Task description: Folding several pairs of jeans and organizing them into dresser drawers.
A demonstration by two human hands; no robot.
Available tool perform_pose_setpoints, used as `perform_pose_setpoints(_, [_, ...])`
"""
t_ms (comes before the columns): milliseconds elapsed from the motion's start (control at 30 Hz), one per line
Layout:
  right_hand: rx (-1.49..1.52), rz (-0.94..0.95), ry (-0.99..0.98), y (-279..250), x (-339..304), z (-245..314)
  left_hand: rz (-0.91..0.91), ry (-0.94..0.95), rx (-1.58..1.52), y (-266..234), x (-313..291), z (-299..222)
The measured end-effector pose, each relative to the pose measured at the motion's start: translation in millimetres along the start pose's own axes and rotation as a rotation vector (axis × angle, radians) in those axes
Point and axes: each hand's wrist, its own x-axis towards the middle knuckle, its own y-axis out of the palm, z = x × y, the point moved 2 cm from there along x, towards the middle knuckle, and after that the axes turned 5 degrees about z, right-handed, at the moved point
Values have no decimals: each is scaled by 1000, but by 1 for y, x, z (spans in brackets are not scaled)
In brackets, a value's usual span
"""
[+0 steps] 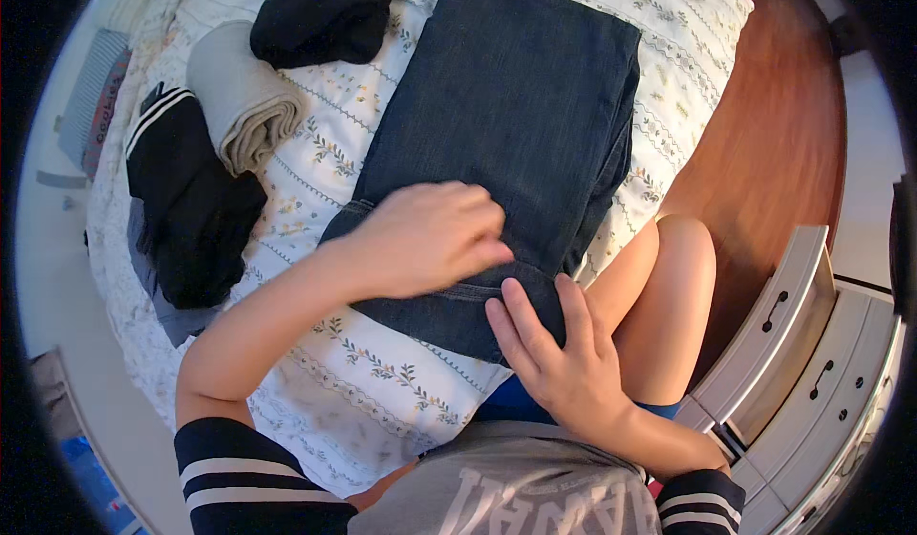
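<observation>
Dark blue jeans (497, 105) lie folded lengthwise across the bed in front of me, with a seamed part turned over at the near end. My left hand (435, 234) is over this near part, its fingers curled in and slightly blurred, with nothing visible in them. Whether it touches the denim, I cannot tell. My right hand (568, 353) rests at the near right corner of the jeans, fingers spread on the cloth.
A floral bedspread (382, 373) covers the bed. To the left lie a rolled grey cloth (244, 91), black striped clothing (191, 201) and a folded black garment (330, 10). A white dresser (774, 353) with an open drawer stands on the right, beside wooden floor (764, 143).
</observation>
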Motion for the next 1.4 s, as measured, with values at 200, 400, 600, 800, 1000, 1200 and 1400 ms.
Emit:
perform_pose_setpoints(200, [117,-9,-38,-6,6,-14,-62,-91,241,-21,-5,17])
perform_pose_setpoints(400, [306,19,-63,-14,12,-29,36,411,379,2,57,16])
perform_pose_setpoints(600, [780,161,-73,-20,34,-72,48,588,423,-4,84,32])
perform_pose_setpoints(800, [1160,232,-153,1,51,-117,129,682,479,-22,100,40])
perform_pose_setpoints(1000, [1505,538,-26,18,74,-150,101,430,584,-64,86,86])
perform_pose_setpoints(1200, [1684,760,187,20,90,-163,-162,-26,66,-108,11,127])
perform_pose_setpoints(1400, [1720,740,317,24,80,-171,-5,87,329,-78,16,-15])
